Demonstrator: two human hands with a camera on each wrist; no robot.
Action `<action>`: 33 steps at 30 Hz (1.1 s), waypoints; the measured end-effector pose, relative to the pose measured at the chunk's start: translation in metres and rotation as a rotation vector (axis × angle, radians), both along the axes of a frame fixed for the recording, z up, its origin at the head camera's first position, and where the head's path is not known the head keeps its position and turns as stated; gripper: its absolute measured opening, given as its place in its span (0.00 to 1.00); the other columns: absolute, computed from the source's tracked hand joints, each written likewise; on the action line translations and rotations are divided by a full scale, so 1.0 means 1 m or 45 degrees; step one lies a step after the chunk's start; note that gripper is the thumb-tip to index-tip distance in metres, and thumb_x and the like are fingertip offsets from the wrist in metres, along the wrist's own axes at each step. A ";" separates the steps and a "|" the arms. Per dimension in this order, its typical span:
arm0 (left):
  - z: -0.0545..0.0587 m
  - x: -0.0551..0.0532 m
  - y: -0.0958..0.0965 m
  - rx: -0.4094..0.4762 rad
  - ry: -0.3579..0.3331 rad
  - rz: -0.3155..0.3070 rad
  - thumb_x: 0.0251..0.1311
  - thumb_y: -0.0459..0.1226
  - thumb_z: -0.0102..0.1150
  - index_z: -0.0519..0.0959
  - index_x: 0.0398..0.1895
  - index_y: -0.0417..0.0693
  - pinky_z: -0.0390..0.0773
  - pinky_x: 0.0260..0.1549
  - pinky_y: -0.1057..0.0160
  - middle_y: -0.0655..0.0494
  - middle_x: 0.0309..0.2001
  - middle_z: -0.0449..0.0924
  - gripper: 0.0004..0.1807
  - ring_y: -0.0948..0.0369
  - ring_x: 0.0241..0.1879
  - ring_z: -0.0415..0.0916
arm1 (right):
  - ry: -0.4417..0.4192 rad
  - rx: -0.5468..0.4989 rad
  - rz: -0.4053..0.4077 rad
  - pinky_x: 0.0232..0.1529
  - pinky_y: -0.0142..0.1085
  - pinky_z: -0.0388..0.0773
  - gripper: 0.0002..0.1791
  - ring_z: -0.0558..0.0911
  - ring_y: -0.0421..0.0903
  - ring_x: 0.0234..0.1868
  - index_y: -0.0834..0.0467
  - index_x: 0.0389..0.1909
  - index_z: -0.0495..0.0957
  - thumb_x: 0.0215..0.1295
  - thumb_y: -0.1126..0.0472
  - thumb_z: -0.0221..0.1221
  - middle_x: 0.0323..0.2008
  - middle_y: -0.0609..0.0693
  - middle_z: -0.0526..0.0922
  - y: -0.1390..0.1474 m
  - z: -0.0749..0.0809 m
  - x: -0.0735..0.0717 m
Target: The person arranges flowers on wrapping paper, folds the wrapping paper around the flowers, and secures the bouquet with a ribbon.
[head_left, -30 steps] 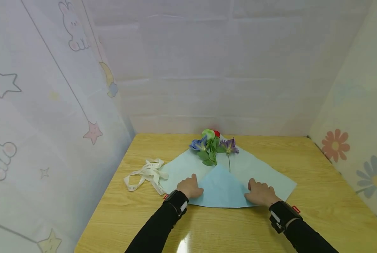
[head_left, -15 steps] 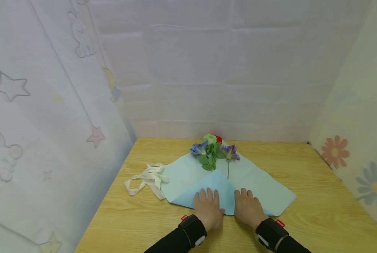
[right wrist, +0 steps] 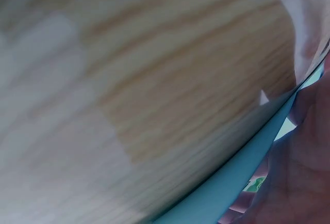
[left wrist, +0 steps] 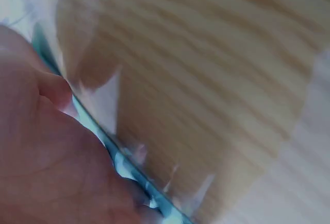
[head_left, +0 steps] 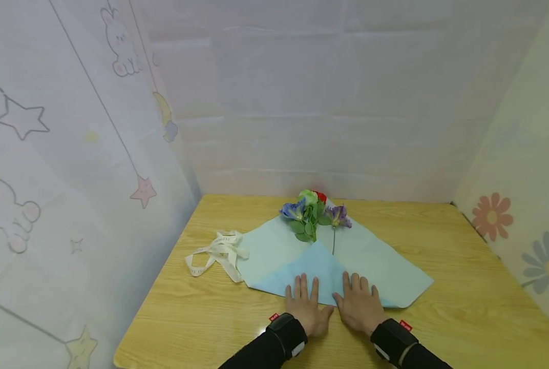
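Observation:
A sheet of pale blue wrapping paper (head_left: 376, 261) lies on the table, its near corner folded up into a brighter blue triangle (head_left: 318, 261). My left hand (head_left: 307, 310) rests flat on the folded edge with fingers spread. Beside it, my right hand (head_left: 359, 307) presses on the same fold, fingers straight. The paper's edge (right wrist: 206, 193) runs under the palm in the right wrist view. Above the fold's tip lie a blue flower (head_left: 293, 209), a green flower (head_left: 308, 197), a red flower (head_left: 320, 196) and a purple flower (head_left: 338, 216) with a thin stem.
A loose heap of white printed ribbon (head_left: 221, 251) lies left of the paper. The wooden table (head_left: 477, 287) meets a pale back wall (head_left: 330, 154), with patterned sheets on both sides.
Both hands have come inward from the fold's two sides and now lie close together near its middle. The right hand's fingers have straightened and spread. The flowers keep their place on the paper.

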State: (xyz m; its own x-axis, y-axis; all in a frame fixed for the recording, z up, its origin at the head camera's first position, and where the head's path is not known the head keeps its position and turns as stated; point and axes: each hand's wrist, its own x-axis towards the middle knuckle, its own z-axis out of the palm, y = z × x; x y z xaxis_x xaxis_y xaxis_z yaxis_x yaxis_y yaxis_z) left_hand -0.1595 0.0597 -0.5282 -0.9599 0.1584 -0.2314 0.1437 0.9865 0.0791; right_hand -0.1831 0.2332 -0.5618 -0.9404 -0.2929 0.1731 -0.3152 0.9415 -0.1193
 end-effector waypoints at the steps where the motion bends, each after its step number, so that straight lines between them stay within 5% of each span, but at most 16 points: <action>1: 0.001 -0.001 -0.007 0.022 -0.022 0.002 0.72 0.69 0.29 0.50 0.83 0.55 0.48 0.74 0.45 0.51 0.82 0.45 0.45 0.53 0.80 0.41 | 0.003 -0.006 0.004 0.52 0.70 0.68 0.34 0.68 0.67 0.56 0.74 0.67 0.67 0.76 0.48 0.54 0.54 0.68 0.68 0.000 0.001 0.000; 4: 0.005 -0.004 -0.033 0.085 -0.061 0.020 0.71 0.69 0.33 0.49 0.83 0.49 0.46 0.74 0.43 0.51 0.82 0.44 0.47 0.52 0.81 0.40 | -0.035 -0.001 0.008 0.52 0.69 0.68 0.35 0.67 0.66 0.56 0.74 0.68 0.67 0.76 0.48 0.55 0.54 0.68 0.67 0.001 0.006 0.001; 10: -0.025 -0.018 -0.085 0.118 -0.005 0.019 0.68 0.74 0.23 0.47 0.83 0.52 0.43 0.74 0.41 0.50 0.83 0.40 0.51 0.48 0.81 0.37 | -0.080 0.037 0.013 0.53 0.68 0.67 0.36 0.67 0.66 0.56 0.74 0.69 0.65 0.77 0.48 0.54 0.54 0.67 0.67 0.007 0.014 -0.004; 12: -0.022 -0.018 -0.090 0.123 -0.009 0.017 0.69 0.73 0.25 0.47 0.83 0.51 0.42 0.74 0.41 0.49 0.82 0.40 0.50 0.48 0.81 0.37 | -0.104 0.038 0.011 0.53 0.68 0.67 0.36 0.67 0.66 0.57 0.74 0.70 0.64 0.77 0.48 0.53 0.55 0.67 0.67 0.008 0.019 -0.005; 18: 0.011 -0.006 -0.074 0.063 0.051 0.035 0.72 0.68 0.39 0.56 0.80 0.44 0.42 0.75 0.42 0.41 0.79 0.51 0.47 0.45 0.79 0.46 | -0.109 0.031 -0.011 0.54 0.67 0.68 0.36 0.69 0.67 0.57 0.75 0.68 0.66 0.75 0.48 0.56 0.56 0.68 0.69 0.005 0.022 -0.002; 22: 0.001 -0.008 -0.053 0.084 0.194 -0.022 0.75 0.62 0.42 0.60 0.79 0.43 0.48 0.73 0.42 0.38 0.78 0.54 0.42 0.41 0.78 0.48 | -0.027 0.071 -0.005 0.63 0.66 0.63 0.35 0.69 0.69 0.65 0.76 0.67 0.66 0.73 0.53 0.59 0.63 0.71 0.70 -0.008 0.019 0.004; 24: -0.002 -0.010 -0.042 0.102 0.190 -0.047 0.77 0.59 0.41 0.59 0.80 0.47 0.51 0.72 0.39 0.41 0.79 0.53 0.38 0.41 0.78 0.46 | -0.023 0.052 0.042 0.67 0.66 0.58 0.34 0.64 0.70 0.70 0.76 0.68 0.65 0.73 0.55 0.58 0.68 0.72 0.67 -0.018 0.017 0.007; 29: -0.001 -0.011 -0.027 0.037 0.051 -0.006 0.78 0.56 0.39 0.58 0.81 0.59 0.53 0.70 0.35 0.49 0.80 0.50 0.32 0.45 0.79 0.45 | -0.301 -0.090 0.179 0.69 0.70 0.48 0.37 0.50 0.68 0.78 0.70 0.77 0.54 0.82 0.46 0.43 0.77 0.68 0.53 -0.041 0.013 0.014; 33: 0.009 -0.009 -0.026 -0.003 0.039 0.020 0.78 0.56 0.39 0.57 0.81 0.61 0.53 0.70 0.36 0.51 0.81 0.50 0.32 0.46 0.79 0.45 | -0.421 -0.130 0.182 0.69 0.71 0.44 0.38 0.45 0.64 0.80 0.65 0.80 0.50 0.83 0.43 0.37 0.80 0.64 0.47 -0.046 0.011 0.016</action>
State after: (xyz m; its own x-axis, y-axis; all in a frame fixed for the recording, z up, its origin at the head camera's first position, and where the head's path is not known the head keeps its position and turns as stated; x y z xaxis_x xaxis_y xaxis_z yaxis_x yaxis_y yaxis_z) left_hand -0.1681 0.0334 -0.5193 -0.9689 0.1426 -0.2022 0.1304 0.9888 0.0725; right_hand -0.1667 0.1873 -0.5509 -0.9012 -0.4222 -0.0981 -0.3713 0.8687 -0.3278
